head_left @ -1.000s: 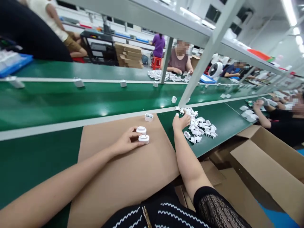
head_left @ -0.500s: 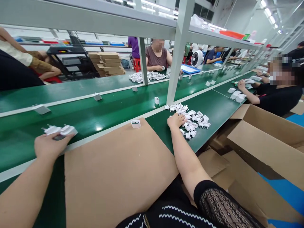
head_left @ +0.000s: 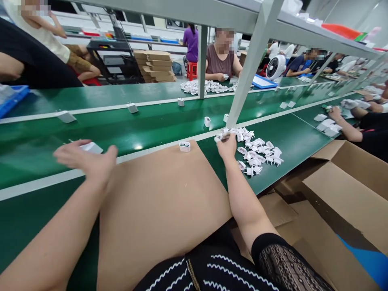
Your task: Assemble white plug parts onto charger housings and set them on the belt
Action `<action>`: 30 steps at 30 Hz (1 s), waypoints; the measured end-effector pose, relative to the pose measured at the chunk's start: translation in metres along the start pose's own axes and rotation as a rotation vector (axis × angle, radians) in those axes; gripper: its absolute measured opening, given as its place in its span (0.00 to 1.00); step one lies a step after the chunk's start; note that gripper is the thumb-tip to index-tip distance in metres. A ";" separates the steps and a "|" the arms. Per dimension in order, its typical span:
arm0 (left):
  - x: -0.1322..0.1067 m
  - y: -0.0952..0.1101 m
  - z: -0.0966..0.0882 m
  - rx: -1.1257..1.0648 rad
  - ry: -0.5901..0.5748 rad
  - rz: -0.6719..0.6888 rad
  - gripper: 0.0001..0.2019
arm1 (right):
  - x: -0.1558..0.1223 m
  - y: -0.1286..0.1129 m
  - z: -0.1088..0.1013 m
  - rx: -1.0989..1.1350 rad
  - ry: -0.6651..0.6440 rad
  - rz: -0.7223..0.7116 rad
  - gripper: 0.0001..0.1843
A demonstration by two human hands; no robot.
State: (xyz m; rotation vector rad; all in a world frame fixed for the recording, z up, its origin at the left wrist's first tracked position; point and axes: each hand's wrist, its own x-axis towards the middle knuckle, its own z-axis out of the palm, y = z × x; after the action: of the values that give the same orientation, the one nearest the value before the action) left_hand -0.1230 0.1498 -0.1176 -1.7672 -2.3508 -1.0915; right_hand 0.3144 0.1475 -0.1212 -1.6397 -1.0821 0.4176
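Note:
My left hand hovers with fingers spread over the near edge of the green conveyor belt, just above a white charger housing lying on the belt. My right hand is closed in a pinch on a small white plug part at the left end of a pile of white plug parts. One open white housing stands at the far edge of the brown cardboard sheet in front of me.
More white housings ride the belt. A grey shelf post rises behind the pile. Other people sit across the line and at the right. Open cardboard boxes stand at my right.
My left hand carried two white housings from the cardboard to the belt at the left and let go; its fingers are now spread. My right hand has lifted a part from the pile's edge.

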 end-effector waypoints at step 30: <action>-0.142 0.091 0.033 -0.384 -0.518 0.259 0.21 | -0.064 -0.026 0.036 0.207 -0.742 -0.065 0.17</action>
State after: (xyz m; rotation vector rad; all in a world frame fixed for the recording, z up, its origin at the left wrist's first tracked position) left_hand 0.0184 0.0583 -0.1517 -2.6871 -2.1404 -1.2232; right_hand 0.2430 0.1165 -0.1271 -1.2755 -1.5614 1.1107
